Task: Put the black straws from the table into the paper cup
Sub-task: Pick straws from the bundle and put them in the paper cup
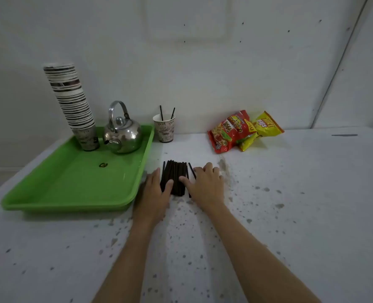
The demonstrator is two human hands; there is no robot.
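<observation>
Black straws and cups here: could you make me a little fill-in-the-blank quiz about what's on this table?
1. The paper cup by the wall already holds ___ straws.
2. The kettle stands on a ___ tray.
3. Both hands, left hand and right hand, rest on the pile of ___ straws.

Missing words: two; green; black

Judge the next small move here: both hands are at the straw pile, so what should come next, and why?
Probably close the right hand around a few black straws and lift them. Both it and the left hand rest flat against the pile on the table, gripping nothing, and the paper cup behind it holds only two straws.
</observation>
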